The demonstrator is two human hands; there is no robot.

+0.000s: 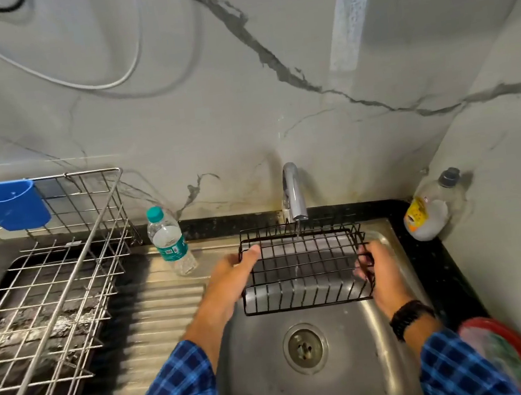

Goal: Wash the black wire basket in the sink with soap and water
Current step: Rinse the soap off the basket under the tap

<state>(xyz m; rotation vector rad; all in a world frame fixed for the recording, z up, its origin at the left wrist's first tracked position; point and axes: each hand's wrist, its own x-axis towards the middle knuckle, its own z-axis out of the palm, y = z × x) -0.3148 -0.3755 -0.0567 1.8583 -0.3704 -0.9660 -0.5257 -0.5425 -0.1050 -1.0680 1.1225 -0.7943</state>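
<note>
A black wire basket [303,266] is held over the steel sink [273,369], under the chrome tap [293,193]. A thin stream of water falls from the tap through the basket's wires. My left hand [234,274] grips the basket's left end, thumb hooked over its top rim. My right hand [374,265] grips the right end, fingers curled round the wires. A nearly empty soap bottle [431,209] with a yellow label stands on the black counter at the right corner.
A plastic water bottle [170,239] with a teal cap stands left of the sink. A large steel dish rack [43,283] with a blue cup [7,205] fills the left counter. A red dish [509,360] sits at the lower right. The sink's drain [305,347] lies below the basket.
</note>
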